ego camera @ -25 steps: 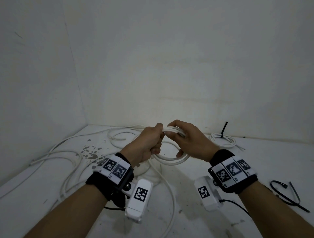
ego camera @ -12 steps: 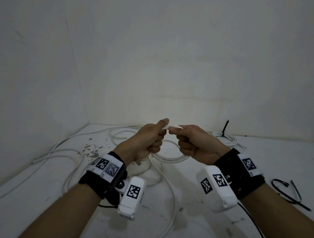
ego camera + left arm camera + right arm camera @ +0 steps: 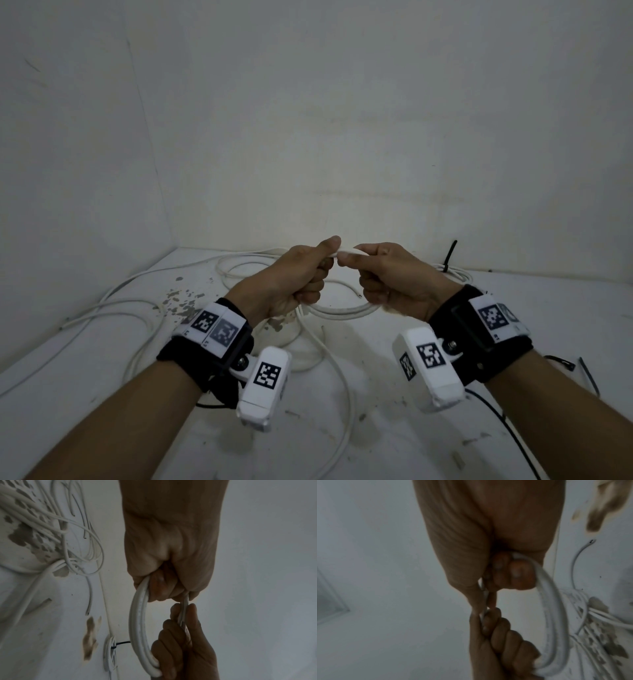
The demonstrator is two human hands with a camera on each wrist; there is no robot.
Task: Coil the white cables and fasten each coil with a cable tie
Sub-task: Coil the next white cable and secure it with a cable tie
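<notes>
White stained table point(image 3: 394, 428), loose white cables point(image 3: 113, 308), tied coil point(image 3: 457, 272), black cable ties point(image 3: 582, 371) at right edge

overall light: dim, flat and greyish in all three views; no lamp in view.
brightest area: pale patch on the back wall point(image 3: 342, 164) just above the hands, fading toward the upper corners.
shadows: soft and faint on the table point(image 3: 394, 445) beneath the forearms; no hard edges.
glare: none; the coiled cable point(image 3: 139, 622) is the lightest surface in the left wrist view.
underexposure: left hand point(image 3: 171, 540) and right hand point(image 3: 488, 527) read dark and muddy close to the wrist lenses.
blur: right wrist view soft throughout; left wrist view somewhat sharper; head view sharpest, slightly noisy.
distortion: wide-angle bending of wall edges and table lines toward the frame borders.
</notes>
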